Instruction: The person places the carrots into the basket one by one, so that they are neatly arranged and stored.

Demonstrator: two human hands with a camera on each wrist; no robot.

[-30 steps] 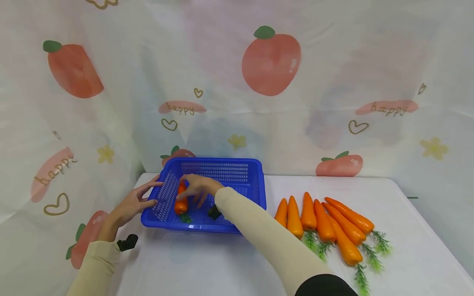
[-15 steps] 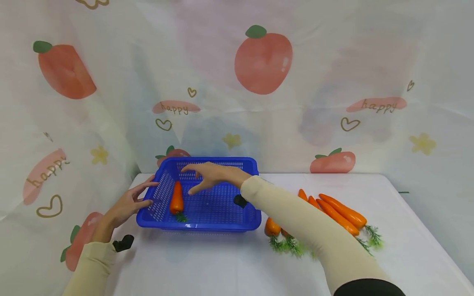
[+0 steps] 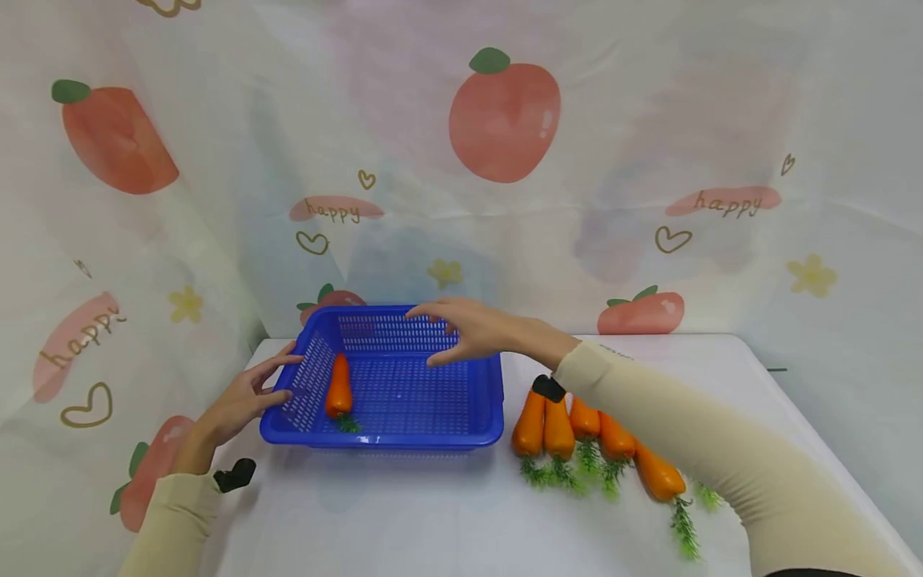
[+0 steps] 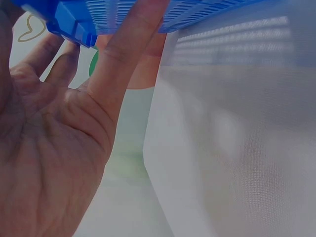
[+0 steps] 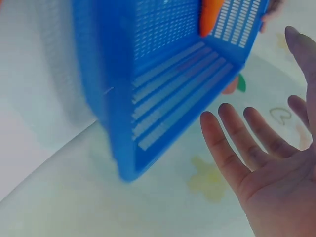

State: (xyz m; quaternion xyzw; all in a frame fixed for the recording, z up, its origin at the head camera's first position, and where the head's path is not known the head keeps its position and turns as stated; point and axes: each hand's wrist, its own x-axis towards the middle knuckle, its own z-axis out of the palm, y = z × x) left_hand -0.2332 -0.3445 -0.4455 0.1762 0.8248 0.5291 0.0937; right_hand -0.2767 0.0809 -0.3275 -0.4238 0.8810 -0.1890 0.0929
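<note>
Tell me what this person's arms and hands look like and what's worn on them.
The left sleeve and right sleeve are long and cream, with a small black attachment beside each. The left grip and right grip are bare, ungloved.

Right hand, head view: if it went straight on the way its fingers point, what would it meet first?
Probably the left side wall of the blue plastic basket, with the right hand pointing across its open top. Height is unclear; higher up, it might reach the printed backdrop.
</note>
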